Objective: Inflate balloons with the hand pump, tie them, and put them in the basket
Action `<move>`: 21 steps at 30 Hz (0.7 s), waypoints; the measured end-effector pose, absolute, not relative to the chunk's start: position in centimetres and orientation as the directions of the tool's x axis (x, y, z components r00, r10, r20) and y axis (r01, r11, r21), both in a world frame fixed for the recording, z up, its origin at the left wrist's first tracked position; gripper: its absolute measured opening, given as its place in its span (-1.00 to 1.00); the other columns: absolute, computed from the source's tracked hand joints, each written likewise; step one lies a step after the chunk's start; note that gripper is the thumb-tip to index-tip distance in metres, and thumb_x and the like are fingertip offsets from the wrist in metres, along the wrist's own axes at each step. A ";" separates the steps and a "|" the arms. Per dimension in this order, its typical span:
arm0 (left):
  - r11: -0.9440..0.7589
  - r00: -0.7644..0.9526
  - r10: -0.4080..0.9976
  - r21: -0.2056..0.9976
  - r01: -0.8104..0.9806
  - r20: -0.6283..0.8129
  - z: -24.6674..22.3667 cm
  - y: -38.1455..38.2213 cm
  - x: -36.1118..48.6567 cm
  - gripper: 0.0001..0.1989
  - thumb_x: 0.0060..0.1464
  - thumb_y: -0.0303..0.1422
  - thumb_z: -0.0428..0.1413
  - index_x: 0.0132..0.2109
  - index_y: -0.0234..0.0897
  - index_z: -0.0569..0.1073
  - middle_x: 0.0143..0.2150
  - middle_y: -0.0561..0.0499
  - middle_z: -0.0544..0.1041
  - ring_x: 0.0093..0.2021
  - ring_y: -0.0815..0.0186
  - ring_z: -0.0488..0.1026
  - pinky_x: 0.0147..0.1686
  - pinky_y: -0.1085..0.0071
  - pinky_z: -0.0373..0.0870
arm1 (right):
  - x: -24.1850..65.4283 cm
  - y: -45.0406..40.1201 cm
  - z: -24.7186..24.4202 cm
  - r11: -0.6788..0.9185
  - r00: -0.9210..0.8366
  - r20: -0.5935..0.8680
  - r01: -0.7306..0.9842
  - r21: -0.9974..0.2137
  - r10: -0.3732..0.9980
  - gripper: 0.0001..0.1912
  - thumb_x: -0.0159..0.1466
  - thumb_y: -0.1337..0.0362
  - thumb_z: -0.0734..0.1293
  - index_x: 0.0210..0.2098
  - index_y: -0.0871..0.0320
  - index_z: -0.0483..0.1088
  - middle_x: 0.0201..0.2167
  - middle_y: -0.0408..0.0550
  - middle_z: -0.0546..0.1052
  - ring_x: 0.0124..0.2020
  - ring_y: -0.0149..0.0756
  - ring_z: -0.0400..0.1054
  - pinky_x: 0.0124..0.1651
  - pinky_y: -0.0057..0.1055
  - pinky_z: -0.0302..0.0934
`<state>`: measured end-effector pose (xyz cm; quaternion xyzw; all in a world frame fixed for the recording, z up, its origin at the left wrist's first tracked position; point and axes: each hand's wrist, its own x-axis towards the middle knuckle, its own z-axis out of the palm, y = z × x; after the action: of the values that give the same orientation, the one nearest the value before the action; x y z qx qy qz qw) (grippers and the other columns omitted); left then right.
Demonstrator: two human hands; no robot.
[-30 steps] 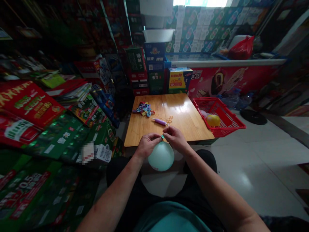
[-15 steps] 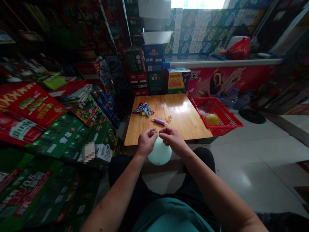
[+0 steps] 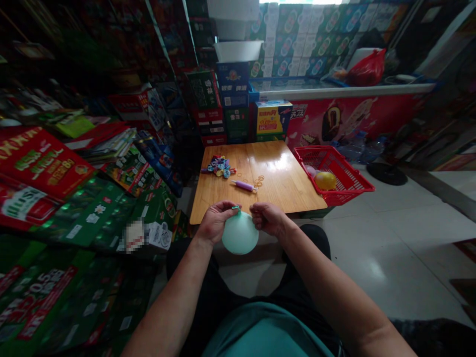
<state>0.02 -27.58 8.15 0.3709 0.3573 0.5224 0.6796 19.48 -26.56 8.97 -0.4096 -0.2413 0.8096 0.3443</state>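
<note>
An inflated mint-green balloon (image 3: 240,235) hangs in front of the wooden table's near edge. My left hand (image 3: 217,221) pinches its neck between thumb and fingers, and the green lip of the neck shows above. My right hand (image 3: 268,218) is just right of the balloon's neck with its fingers closed; what they hold, if anything, is too small to tell. On the table (image 3: 275,183) lie a purple and white hand pump (image 3: 244,186), several tan rubber bands (image 3: 259,182) and a pile of colourful uninflated balloons (image 3: 221,166).
Right of the table stands a red basket (image 3: 349,173) holding a yellow balloon (image 3: 326,181) and pinkish ones. Stacked drink cartons (image 3: 92,208) crowd the left side. Boxes (image 3: 273,119) and a chest freezer (image 3: 316,91) are behind the table.
The hands have moved apart. My left hand has shifted left with the balloon, while my right hand has drawn back from the neck. The view has shifted slightly.
</note>
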 end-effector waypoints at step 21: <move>-0.033 0.138 0.990 0.984 0.174 0.009 6.1 -24.8 1.8 -0.84 -0.09 -0.32 0.32 -0.36 -0.32 0.57 -0.43 -0.03 0.58 -0.38 0.24 0.50 -0.38 0.41 0.36 | 16.4 -26.2 8.5 -0.091 -0.233 -0.066 -0.100 -0.991 0.970 -0.78 0.12 0.20 0.43 -0.55 0.20 0.43 -0.66 -0.22 0.31 -0.60 -0.50 0.10 -0.54 -0.48 -0.11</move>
<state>1.80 -24.76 6.09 0.5803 0.5015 0.4238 0.4818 16.38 -26.17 8.51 -0.4302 -0.5058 0.6003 0.4457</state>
